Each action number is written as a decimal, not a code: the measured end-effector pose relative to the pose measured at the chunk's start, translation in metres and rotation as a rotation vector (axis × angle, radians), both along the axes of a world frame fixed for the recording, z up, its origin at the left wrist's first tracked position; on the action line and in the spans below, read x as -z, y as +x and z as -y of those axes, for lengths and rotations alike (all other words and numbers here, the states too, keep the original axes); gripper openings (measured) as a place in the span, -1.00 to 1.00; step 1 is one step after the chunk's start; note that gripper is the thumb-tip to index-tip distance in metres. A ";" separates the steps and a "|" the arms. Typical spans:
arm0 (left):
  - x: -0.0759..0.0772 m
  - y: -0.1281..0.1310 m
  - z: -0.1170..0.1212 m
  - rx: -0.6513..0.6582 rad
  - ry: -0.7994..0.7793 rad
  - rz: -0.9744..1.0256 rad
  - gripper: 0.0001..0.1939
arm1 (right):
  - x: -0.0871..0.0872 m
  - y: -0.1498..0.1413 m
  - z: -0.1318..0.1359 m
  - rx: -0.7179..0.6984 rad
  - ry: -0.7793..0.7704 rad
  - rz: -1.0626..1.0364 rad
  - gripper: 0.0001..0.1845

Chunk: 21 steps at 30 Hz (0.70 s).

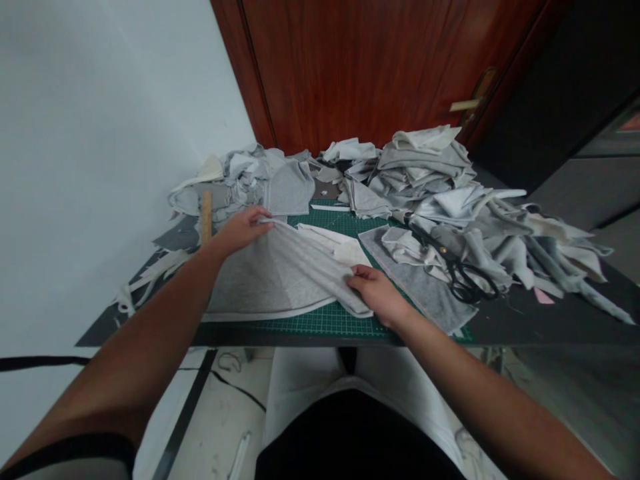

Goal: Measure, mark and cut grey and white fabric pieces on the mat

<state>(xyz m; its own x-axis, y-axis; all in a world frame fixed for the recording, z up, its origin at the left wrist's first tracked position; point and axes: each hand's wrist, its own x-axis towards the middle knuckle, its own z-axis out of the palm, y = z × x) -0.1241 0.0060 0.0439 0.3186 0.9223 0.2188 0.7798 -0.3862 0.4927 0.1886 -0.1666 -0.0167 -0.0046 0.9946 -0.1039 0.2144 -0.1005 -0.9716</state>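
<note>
A large piece of light grey fabric (265, 273) lies over the green cutting mat (313, 320), its right part folded into a long slanting band. At the upper end of that band, my left hand (245, 230) pinches the fabric between thumb and fingers. Lower and to the right, my right hand (377, 293) grips the band's other end near the table's front edge. The cloth is stretched between both hands. Behind it a cream fabric piece (350, 250) shows partly. To the right, black-handled scissors (453, 263) rest on grey cloth.
Heaped fabric scraps (425, 167) cover the table's back right, with another pile (245, 177) at the back left. A wooden ruler (207, 217) stands out beside my left hand. Behind the dark table (500, 327) is a brown wooden door (350, 67); a white wall (115, 133) is on the left.
</note>
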 end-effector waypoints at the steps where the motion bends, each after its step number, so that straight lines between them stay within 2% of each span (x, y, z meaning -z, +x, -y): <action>1: -0.001 -0.007 0.002 -0.022 -0.043 -0.047 -0.54 | 0.003 -0.001 0.001 0.022 0.013 0.044 -0.80; 3: -0.001 -0.024 0.011 -0.172 -0.095 -0.148 -0.51 | 0.007 0.001 0.003 0.074 0.048 0.130 -0.69; 6: 0.005 -0.054 0.031 -0.481 -0.083 -0.266 -0.44 | 0.009 0.007 0.009 0.093 0.122 0.351 -0.48; 9: 0.012 -0.077 0.048 -0.647 -0.137 -0.359 -0.41 | 0.000 0.008 0.019 0.063 0.228 0.643 -0.43; 12: 0.015 -0.088 0.059 -0.674 -0.213 -0.390 -0.41 | -0.016 -0.003 0.033 0.067 0.402 0.896 -0.53; 13: 0.014 -0.090 0.061 -0.672 -0.226 -0.392 -0.39 | -0.021 -0.009 0.038 0.014 0.466 0.948 -0.58; 15: 0.011 -0.092 0.066 -0.669 -0.219 -0.395 -0.38 | -0.026 -0.023 0.047 -0.200 0.561 0.967 -0.61; 17: 0.009 -0.092 0.072 -0.661 -0.172 -0.402 -0.41 | -0.024 -0.036 0.053 -0.434 0.591 0.930 -0.55; 18: 0.008 -0.093 0.076 -0.644 -0.147 -0.407 -0.45 | -0.021 -0.042 0.055 -0.504 0.586 0.919 -0.52; 21: 0.009 -0.095 0.085 -0.563 -0.124 -0.427 -0.55 | -0.011 -0.051 0.056 -0.549 0.551 0.941 -0.53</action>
